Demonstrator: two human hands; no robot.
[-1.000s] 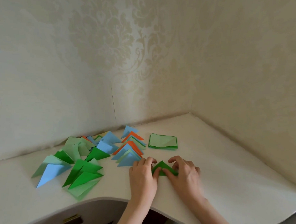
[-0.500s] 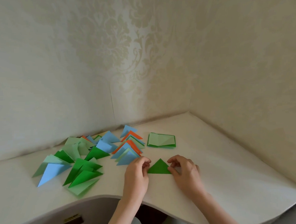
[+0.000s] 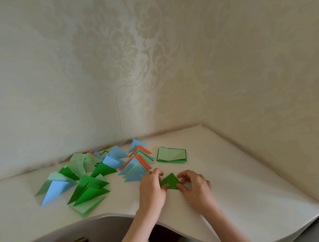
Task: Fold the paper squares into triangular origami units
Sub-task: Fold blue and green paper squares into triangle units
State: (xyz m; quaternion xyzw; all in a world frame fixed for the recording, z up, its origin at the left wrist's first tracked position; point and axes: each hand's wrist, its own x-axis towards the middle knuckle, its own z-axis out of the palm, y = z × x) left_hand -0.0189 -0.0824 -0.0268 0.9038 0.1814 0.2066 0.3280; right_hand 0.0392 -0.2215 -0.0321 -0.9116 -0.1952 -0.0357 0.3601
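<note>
A dark green paper triangle (image 3: 170, 181) lies on the white table (image 3: 238, 181) between my hands, point away from me. My left hand (image 3: 152, 188) pinches its left corner with thumb and curled fingers. My right hand (image 3: 195, 186) pinches its right corner, thumb on the lower edge. A small stack of light and dark green paper squares (image 3: 171, 154) sits just behind the triangle. Folded triangles in blue, orange and green (image 3: 136, 163) lie to the left of my hands.
More folded triangles in green and blue (image 3: 88, 190) spread across the table's left part, up to the wall. Wallpapered walls meet in a corner behind the table. The table's curved front edge (image 3: 107, 214) runs below my wrists.
My hands moved apart from over the green paper to its two corners. The piece now lies flat as a full triangle, and both thumbs have come onto its lower edge.
</note>
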